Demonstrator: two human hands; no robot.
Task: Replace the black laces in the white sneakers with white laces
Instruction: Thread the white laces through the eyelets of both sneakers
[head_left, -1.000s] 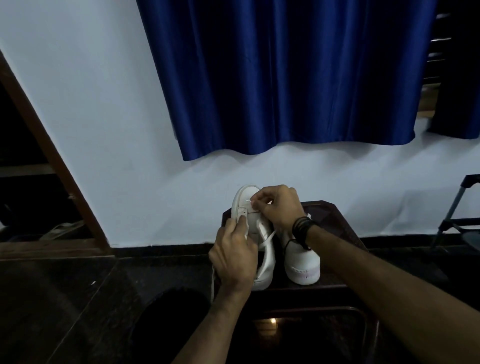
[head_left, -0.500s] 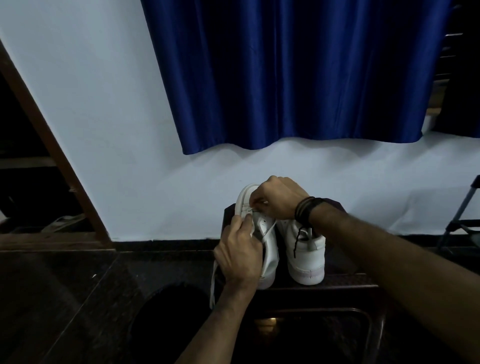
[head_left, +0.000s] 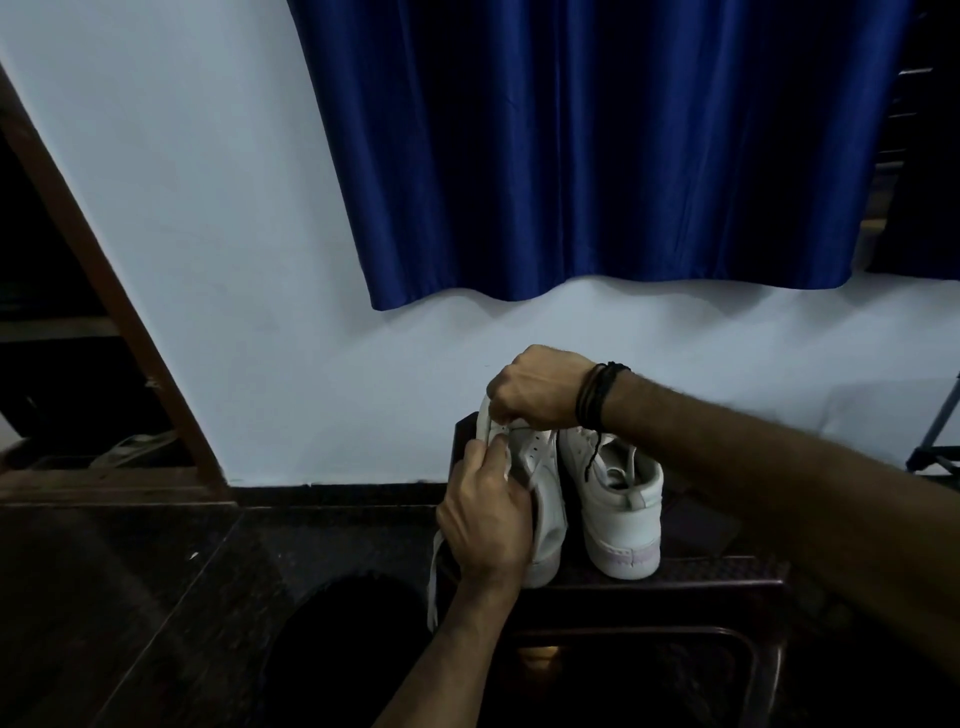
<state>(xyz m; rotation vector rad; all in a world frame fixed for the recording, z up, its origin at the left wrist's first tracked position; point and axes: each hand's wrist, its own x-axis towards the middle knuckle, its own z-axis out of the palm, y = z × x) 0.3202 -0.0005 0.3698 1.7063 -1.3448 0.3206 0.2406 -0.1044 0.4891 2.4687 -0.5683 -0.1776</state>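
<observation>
Threading white lace (head_left: 435, 577) through left sneaker (head_left: 540, 499).
Left hand (head_left: 485, 525) gripping shoe at 6 o'clock; right hand (head_left: 535, 387) pinching lace at 12; next, probably pulling slack through.

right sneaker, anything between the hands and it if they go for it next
Nothing visible does. The right sneaker stands free on the dark stool beside the left sneaker, which both the left hand and right hand are working on. A black cord dangles over its opening.
</observation>
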